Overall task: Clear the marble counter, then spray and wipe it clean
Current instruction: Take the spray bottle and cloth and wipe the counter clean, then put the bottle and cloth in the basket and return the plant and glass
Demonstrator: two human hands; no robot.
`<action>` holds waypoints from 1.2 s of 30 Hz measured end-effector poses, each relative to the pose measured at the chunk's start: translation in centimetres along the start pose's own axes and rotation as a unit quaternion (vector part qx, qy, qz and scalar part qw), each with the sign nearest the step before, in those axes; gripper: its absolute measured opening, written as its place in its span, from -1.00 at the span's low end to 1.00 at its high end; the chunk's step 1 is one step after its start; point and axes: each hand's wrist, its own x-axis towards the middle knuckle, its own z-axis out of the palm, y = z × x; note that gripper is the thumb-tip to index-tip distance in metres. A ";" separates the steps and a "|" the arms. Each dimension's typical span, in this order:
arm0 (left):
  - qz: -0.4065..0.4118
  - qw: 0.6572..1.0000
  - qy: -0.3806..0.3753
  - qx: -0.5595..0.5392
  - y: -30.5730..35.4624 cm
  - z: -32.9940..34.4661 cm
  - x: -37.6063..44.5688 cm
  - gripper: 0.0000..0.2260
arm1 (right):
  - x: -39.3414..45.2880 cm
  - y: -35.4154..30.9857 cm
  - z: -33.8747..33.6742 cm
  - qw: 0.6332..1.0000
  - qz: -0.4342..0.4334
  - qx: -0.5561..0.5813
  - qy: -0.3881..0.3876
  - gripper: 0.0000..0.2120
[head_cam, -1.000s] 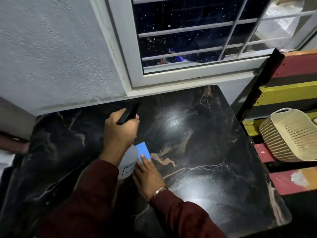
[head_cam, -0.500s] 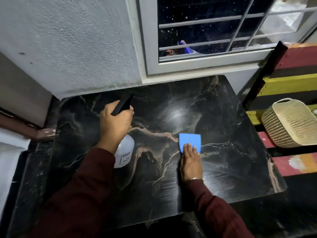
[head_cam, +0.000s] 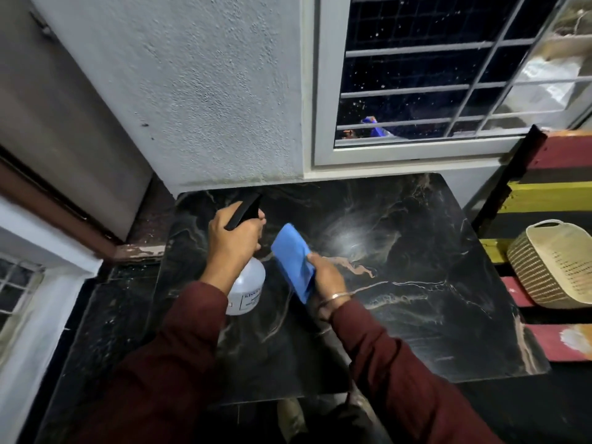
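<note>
Left hand grips the neck of a translucent spray bottle with a black spray head, fingers curled round the trigger, the bottle held upright over the counter's 9 o'clock portion; whether its base touches the slab cannot be told. Right hand grips a folded blue cloth, fingers curled round its near edge, cloth tilted up toward 11 o'clock and just beside the bottle. Black marble counter carries a pale misted patch toward 1 o'clock from the cloth; a cream woven basket sits on striped slats at 3 o'clock, off the slab.
</note>
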 end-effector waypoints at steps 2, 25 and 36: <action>0.011 1.000 -0.005 -0.013 0.7 -0.3 -0.2 -0.79 | -1.1 -2.4 0.2 0.993 0.037 0.109 -0.003 -0.77; 0.193 0.956 -0.159 -0.155 7.7 14.6 -8.0 -0.85 | -9.9 -15.3 -19.2 0.960 -0.113 0.252 0.055 -0.78; 0.205 0.948 -0.173 -0.173 11.1 36.3 -18.4 -0.87 | -11.5 -21.0 -43.2 0.950 -0.110 0.251 0.148 -0.83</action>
